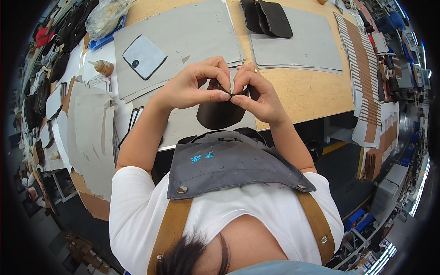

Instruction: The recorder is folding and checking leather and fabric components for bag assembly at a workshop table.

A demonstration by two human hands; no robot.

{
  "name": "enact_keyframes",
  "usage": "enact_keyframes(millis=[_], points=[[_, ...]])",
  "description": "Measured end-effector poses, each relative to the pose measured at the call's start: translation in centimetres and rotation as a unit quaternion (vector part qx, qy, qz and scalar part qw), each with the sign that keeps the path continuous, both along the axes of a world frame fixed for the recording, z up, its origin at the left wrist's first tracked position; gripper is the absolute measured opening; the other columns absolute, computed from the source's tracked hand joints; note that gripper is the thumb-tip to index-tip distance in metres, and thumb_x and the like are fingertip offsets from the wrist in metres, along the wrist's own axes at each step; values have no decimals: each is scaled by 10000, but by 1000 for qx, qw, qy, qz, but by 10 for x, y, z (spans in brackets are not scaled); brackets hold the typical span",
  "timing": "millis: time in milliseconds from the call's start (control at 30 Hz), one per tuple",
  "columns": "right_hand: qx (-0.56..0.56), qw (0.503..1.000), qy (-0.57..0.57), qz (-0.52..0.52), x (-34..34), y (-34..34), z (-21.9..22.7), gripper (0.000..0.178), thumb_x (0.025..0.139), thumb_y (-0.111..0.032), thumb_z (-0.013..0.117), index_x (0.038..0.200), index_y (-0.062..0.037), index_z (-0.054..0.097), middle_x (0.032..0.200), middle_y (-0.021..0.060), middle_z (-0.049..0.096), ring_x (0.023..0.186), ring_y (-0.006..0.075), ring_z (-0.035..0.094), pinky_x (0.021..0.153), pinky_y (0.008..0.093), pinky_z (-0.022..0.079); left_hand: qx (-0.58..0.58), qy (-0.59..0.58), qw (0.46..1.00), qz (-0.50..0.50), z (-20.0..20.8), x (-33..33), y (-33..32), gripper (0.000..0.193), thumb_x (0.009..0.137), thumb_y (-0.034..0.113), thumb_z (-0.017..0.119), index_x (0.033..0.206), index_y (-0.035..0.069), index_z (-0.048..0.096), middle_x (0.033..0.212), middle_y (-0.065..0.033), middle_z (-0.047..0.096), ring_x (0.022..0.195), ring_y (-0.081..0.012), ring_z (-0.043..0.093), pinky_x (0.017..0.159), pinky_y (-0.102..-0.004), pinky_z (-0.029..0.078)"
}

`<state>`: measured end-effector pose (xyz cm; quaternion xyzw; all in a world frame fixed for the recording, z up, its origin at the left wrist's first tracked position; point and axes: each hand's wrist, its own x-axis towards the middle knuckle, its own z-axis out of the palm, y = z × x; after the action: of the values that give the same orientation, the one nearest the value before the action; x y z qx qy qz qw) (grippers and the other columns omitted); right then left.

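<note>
A dark brown, leather-like piece (221,114) hangs between my two hands over the near edge of the table. My left hand (199,82) pinches its upper edge between thumb and fingers. Close beside it, my right hand (259,94) pinches the same edge, the two thumb tips almost touching. The lower part of the piece droops toward my apron, and my fingers hide part of its top. Beyond my left hand lies a pale, dark-edged panel (144,57) with a small dark round spot.
Grey sheets (178,32) cover much of the table. Several dark pieces (268,18) are stacked at the far right on another grey sheet (298,50). A glue bottle (103,68) and a blue tray (107,36) with a plastic bag stand left. Brown strips (362,68) line the right side.
</note>
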<state>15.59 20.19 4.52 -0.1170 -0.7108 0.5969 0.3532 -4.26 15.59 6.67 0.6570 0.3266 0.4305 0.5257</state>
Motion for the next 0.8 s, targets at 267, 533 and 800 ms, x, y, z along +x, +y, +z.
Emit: enact_keyframes(millis=[267, 533, 800], points=[[96, 995, -14, -29, 3, -2, 6, 132, 726, -49, 660, 796, -89, 555, 814, -1, 502, 883, 189, 412, 839, 326, 328, 6, 3, 998, 60, 2, 8, -6, 82, 715, 131, 719, 760, 81, 672, 816, -11, 526, 798, -125, 486, 748, -268, 374], [105, 991, -69, -36, 12, 8, 2, 134, 735, -101, 666, 817, -77, 563, 843, 16, 506, 900, 197, 427, 833, 325, 339, 44, 77, 993, 75, 6, 1, -5, 132, 714, 166, 723, 749, 71, 638, 841, -12, 506, 840, -139, 477, 796, -284, 365], [87, 993, -74, -42, 8, 5, 1, 103, 754, -95, 661, 805, -81, 573, 813, 6, 511, 898, 174, 419, 812, 315, 350, 63, 157, 981, 98, 4, 2, -7, 140, 728, 213, 715, 728, 106, 624, 846, 12, 524, 901, -163, 455, 843, -302, 336]])
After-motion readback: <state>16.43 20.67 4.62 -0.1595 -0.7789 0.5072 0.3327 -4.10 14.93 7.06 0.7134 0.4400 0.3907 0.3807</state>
